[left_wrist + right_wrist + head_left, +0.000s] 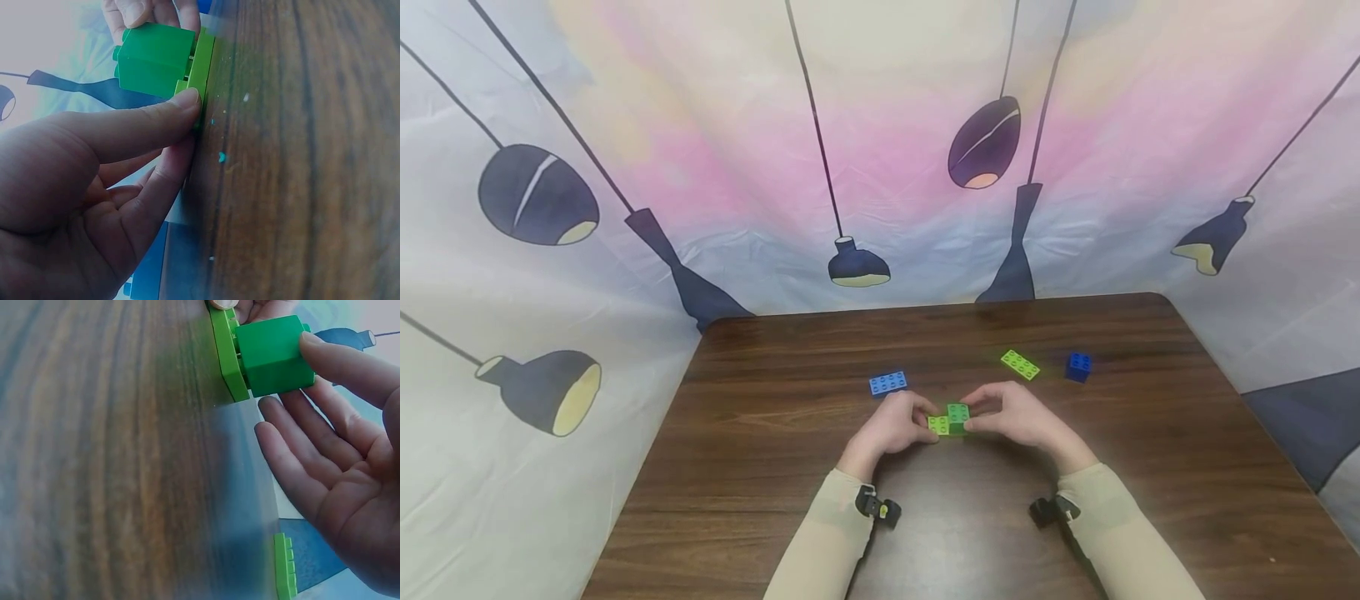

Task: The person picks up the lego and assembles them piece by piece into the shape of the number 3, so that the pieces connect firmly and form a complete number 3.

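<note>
While the green brick [957, 415] is sitting over the lime plate's [937, 425] right end, my right hand [1017, 414] is pinching it, my left hand [895, 422] is clamping the lime plate, and a blue plate [887, 383] is lying beyond, leftward.

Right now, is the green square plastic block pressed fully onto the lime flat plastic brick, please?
Not fully; both wrist views show a visible gap between the green block and the lime brick.

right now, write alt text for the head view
A left hand pinches a lime brick while the right hand holds a green block on that brick's right end. Beyond, on a brown table, lie a light blue brick, another lime brick and a dark blue block.
</note>
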Available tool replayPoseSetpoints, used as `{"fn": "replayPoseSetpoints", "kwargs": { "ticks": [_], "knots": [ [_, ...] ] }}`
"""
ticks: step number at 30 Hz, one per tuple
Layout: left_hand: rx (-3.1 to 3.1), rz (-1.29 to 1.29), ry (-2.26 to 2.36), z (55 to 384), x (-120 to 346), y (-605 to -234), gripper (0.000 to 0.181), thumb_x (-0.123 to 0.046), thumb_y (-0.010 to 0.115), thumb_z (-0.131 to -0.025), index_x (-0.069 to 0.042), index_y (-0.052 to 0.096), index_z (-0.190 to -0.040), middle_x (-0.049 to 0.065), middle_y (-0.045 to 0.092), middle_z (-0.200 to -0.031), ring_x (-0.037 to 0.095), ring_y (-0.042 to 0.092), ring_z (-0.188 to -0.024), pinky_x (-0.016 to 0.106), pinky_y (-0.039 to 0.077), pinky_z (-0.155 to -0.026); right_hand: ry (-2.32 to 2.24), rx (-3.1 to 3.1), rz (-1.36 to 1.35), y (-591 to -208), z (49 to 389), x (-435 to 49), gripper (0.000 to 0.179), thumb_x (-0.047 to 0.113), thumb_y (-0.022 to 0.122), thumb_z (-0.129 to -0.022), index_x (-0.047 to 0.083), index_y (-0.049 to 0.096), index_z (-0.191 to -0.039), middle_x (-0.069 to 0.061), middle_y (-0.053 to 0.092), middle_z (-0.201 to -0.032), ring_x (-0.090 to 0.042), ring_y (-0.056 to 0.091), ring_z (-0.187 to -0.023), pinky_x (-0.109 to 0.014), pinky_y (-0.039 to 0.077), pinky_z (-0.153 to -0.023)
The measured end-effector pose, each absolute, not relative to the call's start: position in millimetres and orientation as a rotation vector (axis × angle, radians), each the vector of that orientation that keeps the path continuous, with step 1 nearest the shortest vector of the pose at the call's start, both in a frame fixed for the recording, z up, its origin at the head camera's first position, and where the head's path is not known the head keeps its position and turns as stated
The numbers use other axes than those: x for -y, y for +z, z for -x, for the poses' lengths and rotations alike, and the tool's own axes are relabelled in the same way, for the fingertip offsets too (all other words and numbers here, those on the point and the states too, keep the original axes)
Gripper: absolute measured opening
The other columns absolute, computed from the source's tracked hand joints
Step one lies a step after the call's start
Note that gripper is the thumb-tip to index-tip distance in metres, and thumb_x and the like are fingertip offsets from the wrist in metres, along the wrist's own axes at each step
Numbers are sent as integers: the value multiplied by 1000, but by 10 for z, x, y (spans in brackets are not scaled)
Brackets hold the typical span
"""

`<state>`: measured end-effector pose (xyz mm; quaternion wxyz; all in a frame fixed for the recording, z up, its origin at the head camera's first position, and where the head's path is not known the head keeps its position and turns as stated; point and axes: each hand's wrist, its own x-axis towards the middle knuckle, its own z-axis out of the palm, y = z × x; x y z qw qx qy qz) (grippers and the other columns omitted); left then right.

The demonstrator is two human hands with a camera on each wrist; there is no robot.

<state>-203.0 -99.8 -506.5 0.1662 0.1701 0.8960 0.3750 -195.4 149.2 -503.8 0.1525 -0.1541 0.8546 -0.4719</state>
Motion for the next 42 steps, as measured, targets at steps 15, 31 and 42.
{"fn": "replayPoseSetpoints", "kwargs": {
  "ticks": [15,31,42],
  "knots": [
    [-2561,-486,1063,2027,994,-5069,34,-13,87,-75,-11,75,-108,-6,64,-75,8,58,-67,26,48,-59,-1381,-2392,418,-5049,1987,-1514,42,38,83,-80,17,72,-115,2,72,-107,-15,68,-97,-40,54,-84],
    [-2575,-477,1029,1991,971,-5067,34,-13,86,-77,-10,75,-108,-6,64,-75,9,58,-66,27,48,-59,-1226,-2528,368,-4950,1934,-1456,33,35,85,-77,23,76,-107,7,72,-105,-17,64,-104,-48,50,-90],
    [-2588,-495,1031,2001,970,-5066,34,-12,87,-76,-10,75,-108,-6,64,-73,8,57,-65,26,47,-58,-1138,-2547,336,-4842,1977,-1388,31,28,88,-75,19,77,-103,3,73,-103,-12,68,-89,-41,54,-80]
  ]
}}
